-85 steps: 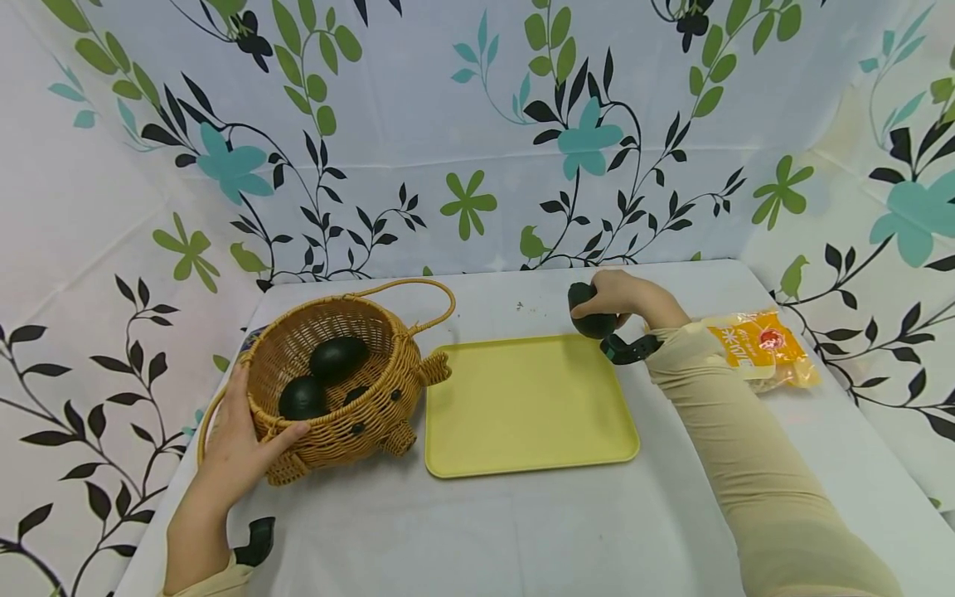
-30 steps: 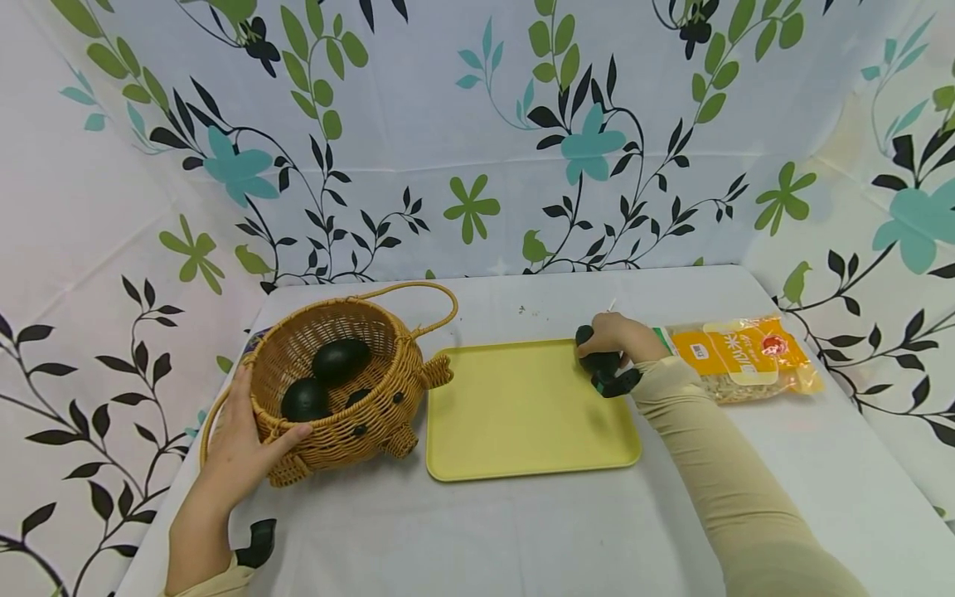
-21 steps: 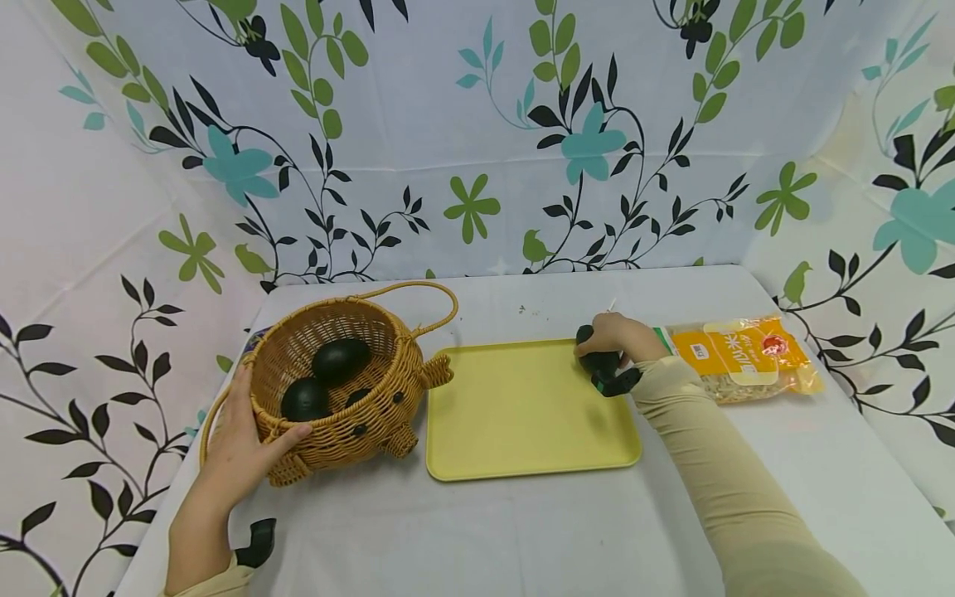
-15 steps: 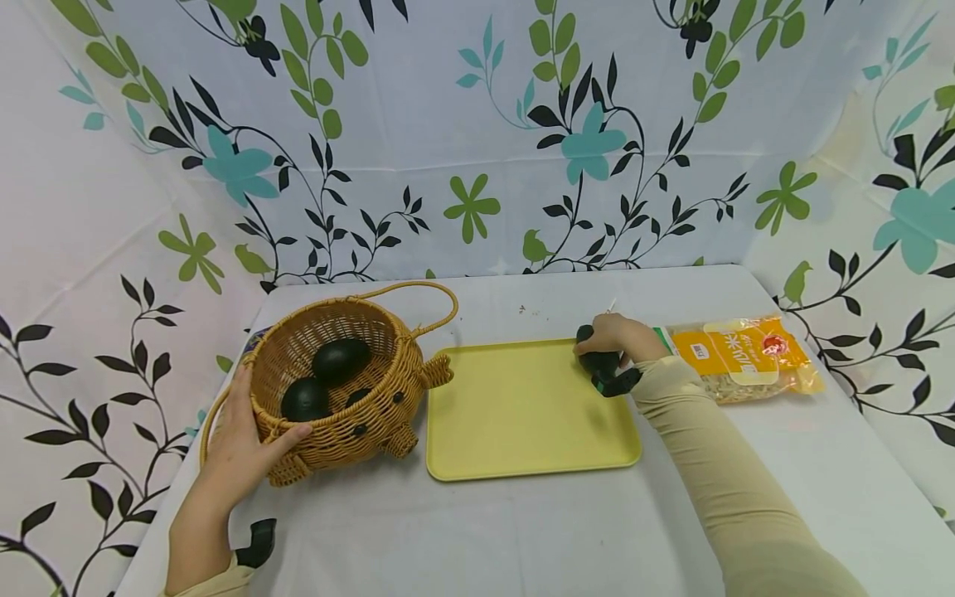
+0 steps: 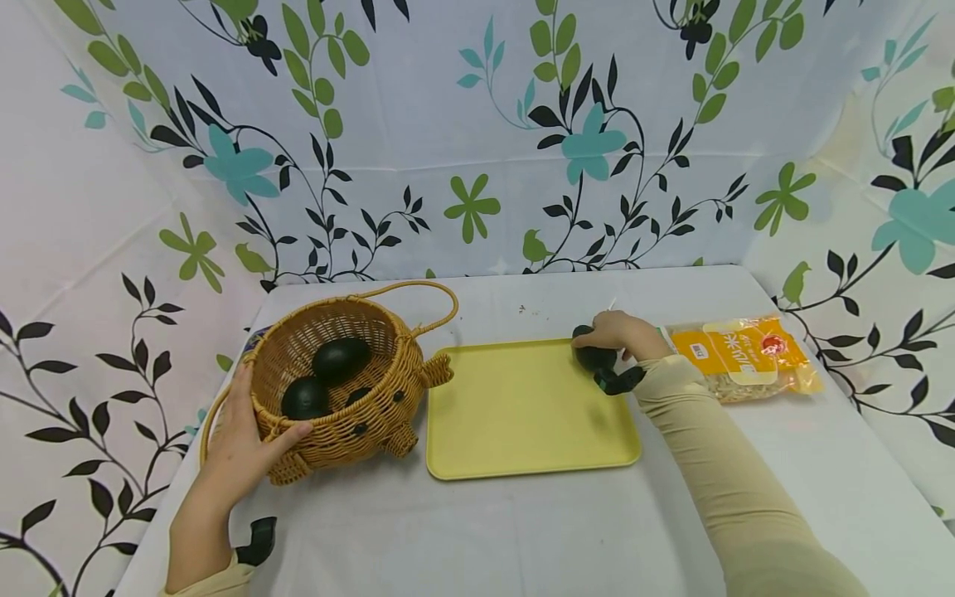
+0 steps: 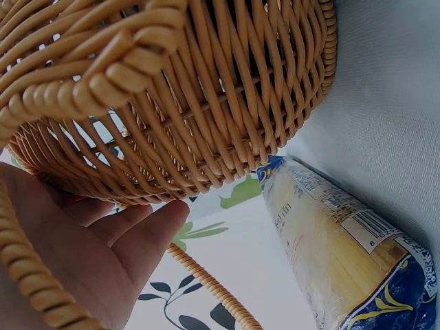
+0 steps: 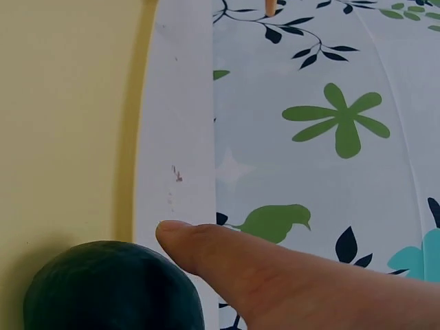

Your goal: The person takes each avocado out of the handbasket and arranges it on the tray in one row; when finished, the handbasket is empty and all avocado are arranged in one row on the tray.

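Note:
My left hand rests against the near left side of a wicker basket with an animal face, its thumb along the front rim. In the left wrist view its fingers lie nearly straight against the outer weave. Inside the basket are dark green avocados, one partly hidden by the wall. My right hand is over the back right corner of a yellow tray, at another avocado. One finger stretches straight out beside this avocado in the right wrist view; the other fingers are hidden there.
An orange and clear packet lies right of the tray, close to my right sleeve. Behind the basket lies a clear and blue bag, mostly hidden in the head view. A basket handle arches toward the back. Patterned cloth hangs behind the table.
My right hand has brought its avocado forward from behind the tray onto its back right corner. Just now its finger has straightened, showing more of the avocado. The left hand and basket stay put.

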The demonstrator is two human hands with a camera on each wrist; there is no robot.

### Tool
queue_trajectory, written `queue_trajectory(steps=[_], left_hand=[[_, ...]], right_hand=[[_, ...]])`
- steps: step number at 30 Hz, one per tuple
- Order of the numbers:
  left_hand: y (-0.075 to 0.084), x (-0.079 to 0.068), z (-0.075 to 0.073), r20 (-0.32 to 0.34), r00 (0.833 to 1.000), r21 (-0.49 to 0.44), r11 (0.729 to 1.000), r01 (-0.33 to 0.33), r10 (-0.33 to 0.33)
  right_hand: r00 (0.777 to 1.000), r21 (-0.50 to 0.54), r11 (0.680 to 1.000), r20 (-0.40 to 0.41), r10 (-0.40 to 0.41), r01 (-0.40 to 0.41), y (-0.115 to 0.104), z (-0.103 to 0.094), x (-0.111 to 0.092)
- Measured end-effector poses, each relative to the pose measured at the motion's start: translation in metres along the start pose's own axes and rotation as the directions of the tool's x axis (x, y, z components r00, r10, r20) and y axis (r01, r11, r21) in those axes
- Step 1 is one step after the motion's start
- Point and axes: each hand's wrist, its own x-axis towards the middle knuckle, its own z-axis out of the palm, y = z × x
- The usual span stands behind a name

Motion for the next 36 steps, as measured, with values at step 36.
queue_trajectory(steps=[36], left_hand=[[-0.003,0.001,0.001,-0.001,1.000,0.006,1.000,0.005,-0.005]], right_hand=[[0.996,-0.002,0.998,-0.064,-0.061,0.061,-0.007,-0.029,-0.021]])
